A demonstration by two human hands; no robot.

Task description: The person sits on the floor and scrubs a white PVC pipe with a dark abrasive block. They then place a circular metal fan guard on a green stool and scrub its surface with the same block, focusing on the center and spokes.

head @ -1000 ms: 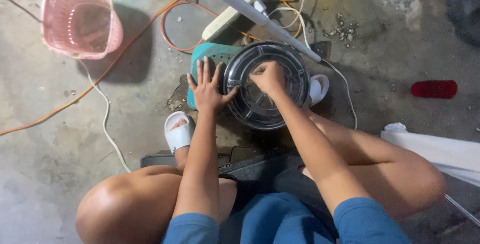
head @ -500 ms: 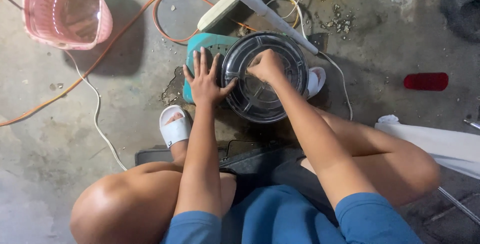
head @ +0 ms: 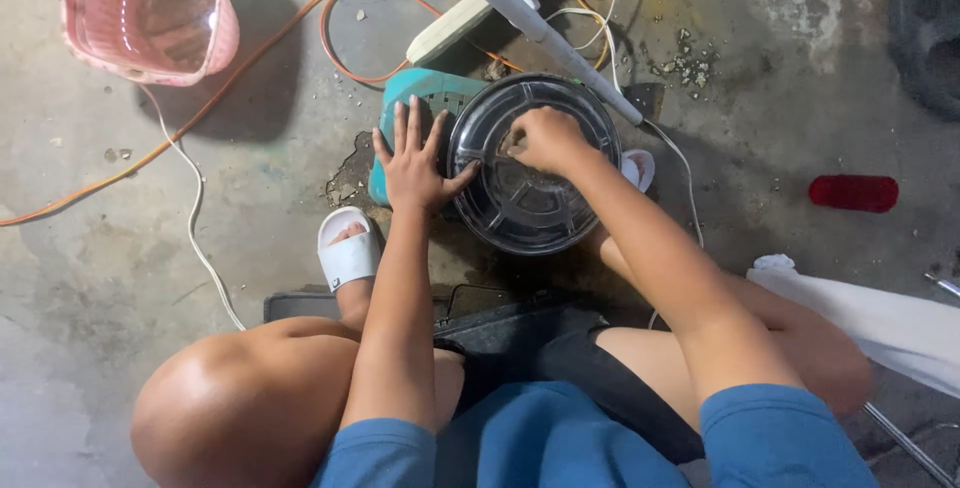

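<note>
Fingers, left hand (head: pixel 415 163): spread wide and flat, pressed against the left rim of the round black housing (head: pixel 535 163); nothing is gripped, the palm only steadies it.
Fingers, right hand (head: pixel 545 138): curled in over the upper middle of the housing, fingertips touching its ribbed face; whether they pinch a small part cannot be told.
Round black housing: lies face up on the concrete floor (head: pixel 200 248) between the person's feet, its spokes and rings showing, both hands on it.
Teal base (head: pixel 415 98): tucked under the housing's left side, partly covered by the left hand.
White pole (head: pixel 530 18): slants across the housing's upper right edge and reaches away from it toward the top.
Power strip (head: pixel 470 8): just beyond the housing, beside the pole.
Orange cable (head: pixel 340 18): loops past the teal base and runs off to the left of the housing.
White cord (head: pixel 195 238): trails over the floor, well left of the housing.
Pink basket (head: pixel 150 13): stands far up and left of the housing.
White sandal (head: pixel 348 253): on the foot just below and left of the housing.
Red object (head: pixel 853 192): lies well to the right of the housing, alone on the floor.
</note>
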